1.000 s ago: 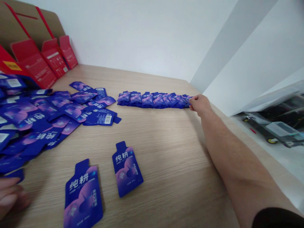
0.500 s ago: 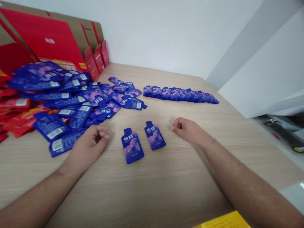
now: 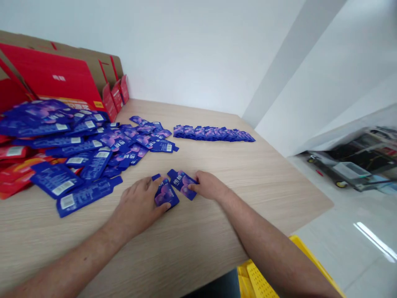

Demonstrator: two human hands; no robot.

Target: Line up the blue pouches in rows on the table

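Two blue-purple spouted pouches lie side by side on the wooden table [image 3: 217, 231]. My left hand [image 3: 139, 205] rests palm down on the left pouch [image 3: 166, 194], fingers curled over its edge. My right hand [image 3: 209, 186] pinches the right pouch [image 3: 181, 182] at its lower right edge. A big loose heap of the same pouches [image 3: 77, 140] spreads to the left. Farther back a neat overlapping row of pouches [image 3: 214, 133] lies near the wall.
Red flattened cartons [image 3: 56, 78] lean against the wall at the back left, and red packets [image 3: 15, 169] lie under the heap. A yellow perforated crate [image 3: 263, 281] stands below the table's near edge. Equipment sits on the floor at the right [image 3: 350, 165].
My right hand left the far row and came back to the two single pouches. Both hands have closed in on these two pouches and now touch them.
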